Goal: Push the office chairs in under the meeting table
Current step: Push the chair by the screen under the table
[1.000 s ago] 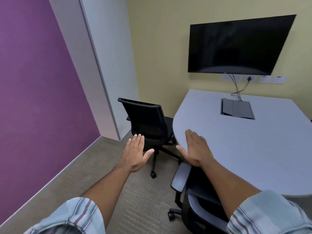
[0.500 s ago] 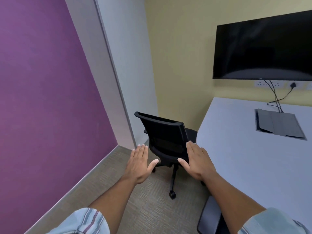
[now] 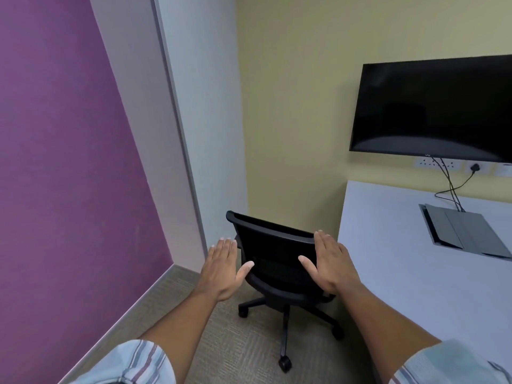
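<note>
Both hands, left hand and right hand, are spread flat, empty; the chair at frame centre could be swivelled aside if pushed unevenly.

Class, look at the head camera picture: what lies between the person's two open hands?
In the head view, the black office chair's backrest fills the gap between the left hand and the right hand. Neither hand grips it.

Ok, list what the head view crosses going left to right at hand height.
Purple wall → left hand → black office chair → right hand → meeting table.
</note>
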A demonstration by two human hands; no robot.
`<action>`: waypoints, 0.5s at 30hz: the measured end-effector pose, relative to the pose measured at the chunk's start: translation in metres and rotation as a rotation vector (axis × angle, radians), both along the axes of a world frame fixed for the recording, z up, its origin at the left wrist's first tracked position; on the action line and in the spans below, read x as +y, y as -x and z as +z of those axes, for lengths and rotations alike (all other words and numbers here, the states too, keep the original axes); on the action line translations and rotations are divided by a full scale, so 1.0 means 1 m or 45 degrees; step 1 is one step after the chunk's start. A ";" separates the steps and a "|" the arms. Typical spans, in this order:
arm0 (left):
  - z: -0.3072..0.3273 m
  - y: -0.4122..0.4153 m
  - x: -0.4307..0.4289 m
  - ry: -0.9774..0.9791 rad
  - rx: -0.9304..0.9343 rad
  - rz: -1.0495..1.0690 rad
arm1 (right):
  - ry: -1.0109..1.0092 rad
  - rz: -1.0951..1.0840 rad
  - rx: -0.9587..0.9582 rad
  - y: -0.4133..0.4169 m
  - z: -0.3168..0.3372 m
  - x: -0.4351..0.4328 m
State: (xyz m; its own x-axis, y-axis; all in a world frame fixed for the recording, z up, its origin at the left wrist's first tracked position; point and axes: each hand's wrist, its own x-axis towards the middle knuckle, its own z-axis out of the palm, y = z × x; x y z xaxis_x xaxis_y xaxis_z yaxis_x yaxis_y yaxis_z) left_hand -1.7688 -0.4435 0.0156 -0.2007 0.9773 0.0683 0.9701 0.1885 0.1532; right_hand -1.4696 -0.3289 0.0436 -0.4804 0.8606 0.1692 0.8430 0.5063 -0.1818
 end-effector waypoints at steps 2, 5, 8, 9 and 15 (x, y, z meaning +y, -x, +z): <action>0.001 0.024 0.014 0.008 -0.004 -0.018 | -0.004 -0.040 -0.002 0.021 0.001 0.008; 0.000 0.052 0.033 0.016 0.002 -0.088 | 0.004 -0.055 -0.021 0.046 -0.010 0.017; -0.001 0.062 0.054 0.012 -0.029 -0.116 | 0.015 -0.061 -0.070 0.062 -0.013 0.030; -0.002 0.066 0.062 0.009 -0.027 -0.132 | 0.008 -0.070 -0.071 0.068 -0.011 0.037; -0.009 0.088 0.118 0.030 -0.021 -0.210 | 0.010 -0.085 -0.124 0.098 -0.020 0.079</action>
